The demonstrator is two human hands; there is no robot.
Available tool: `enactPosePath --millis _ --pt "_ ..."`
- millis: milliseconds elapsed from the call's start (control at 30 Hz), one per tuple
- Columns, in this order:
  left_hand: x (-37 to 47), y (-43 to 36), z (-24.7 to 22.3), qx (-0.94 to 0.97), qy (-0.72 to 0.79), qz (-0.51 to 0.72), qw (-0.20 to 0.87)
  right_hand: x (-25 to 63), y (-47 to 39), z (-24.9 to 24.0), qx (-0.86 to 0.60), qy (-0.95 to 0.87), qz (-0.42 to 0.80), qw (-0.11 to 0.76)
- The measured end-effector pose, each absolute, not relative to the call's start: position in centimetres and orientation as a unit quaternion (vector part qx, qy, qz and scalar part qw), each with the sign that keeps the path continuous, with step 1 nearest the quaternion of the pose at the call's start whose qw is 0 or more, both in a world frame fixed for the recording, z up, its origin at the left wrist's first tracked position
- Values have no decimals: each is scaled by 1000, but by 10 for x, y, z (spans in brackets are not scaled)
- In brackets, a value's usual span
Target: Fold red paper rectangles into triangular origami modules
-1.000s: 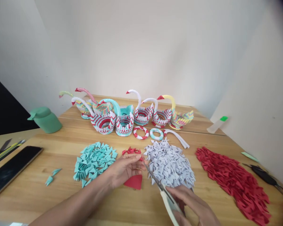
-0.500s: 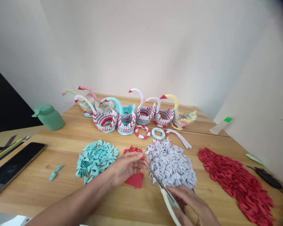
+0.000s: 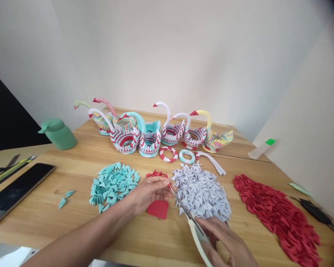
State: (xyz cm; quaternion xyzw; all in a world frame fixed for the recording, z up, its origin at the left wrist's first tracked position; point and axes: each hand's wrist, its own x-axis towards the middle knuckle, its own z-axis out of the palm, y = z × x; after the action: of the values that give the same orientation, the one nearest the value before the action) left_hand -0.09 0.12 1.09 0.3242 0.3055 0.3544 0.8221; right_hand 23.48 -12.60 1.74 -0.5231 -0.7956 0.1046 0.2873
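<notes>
Pinched in my left hand (image 3: 153, 191) is a small red paper piece (image 3: 169, 185), mostly hidden by the fingers. My right hand (image 3: 225, 241) grips white-handled scissors (image 3: 196, 237), whose blade tips reach up to that red piece. Below my left hand a flat red paper (image 3: 158, 209) lies on the table, and behind it sits a small heap of red folded pieces (image 3: 156, 173). To the left spreads a pile of teal folded paper triangles (image 3: 114, 185). A pile of white folded triangles (image 3: 202, 193) lies just beyond the scissors.
Several folded-paper swans (image 3: 125, 141) stand at the back, with two paper rings (image 3: 168, 154) and a white paper neck (image 3: 211, 161) before them. Red triangles (image 3: 278, 218) cover the right. A phone (image 3: 19, 191), green jug (image 3: 58, 133), black-handled tool (image 3: 314, 211) and glue bottle (image 3: 261, 149) lie around.
The view has shifted slightly. Both hands keep nearly the same pose, with the scissor tips still at the red piece.
</notes>
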Motion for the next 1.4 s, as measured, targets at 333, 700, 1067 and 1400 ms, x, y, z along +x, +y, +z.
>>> enactPosePath --millis 333,700,1067,1400 --pt "4 -1 7 399 335 379 765 216 -115 2 -550 -773 68 309" --pt "-1 4 8 295 281 379 831 219 -114 21 -566 -746 184 299" --pt "-1 2 12 299 275 374 834 221 -112 14 -568 -750 164 296" --pt "2 2 7 343 323 412 780 205 -108 21 -535 -794 35 285"
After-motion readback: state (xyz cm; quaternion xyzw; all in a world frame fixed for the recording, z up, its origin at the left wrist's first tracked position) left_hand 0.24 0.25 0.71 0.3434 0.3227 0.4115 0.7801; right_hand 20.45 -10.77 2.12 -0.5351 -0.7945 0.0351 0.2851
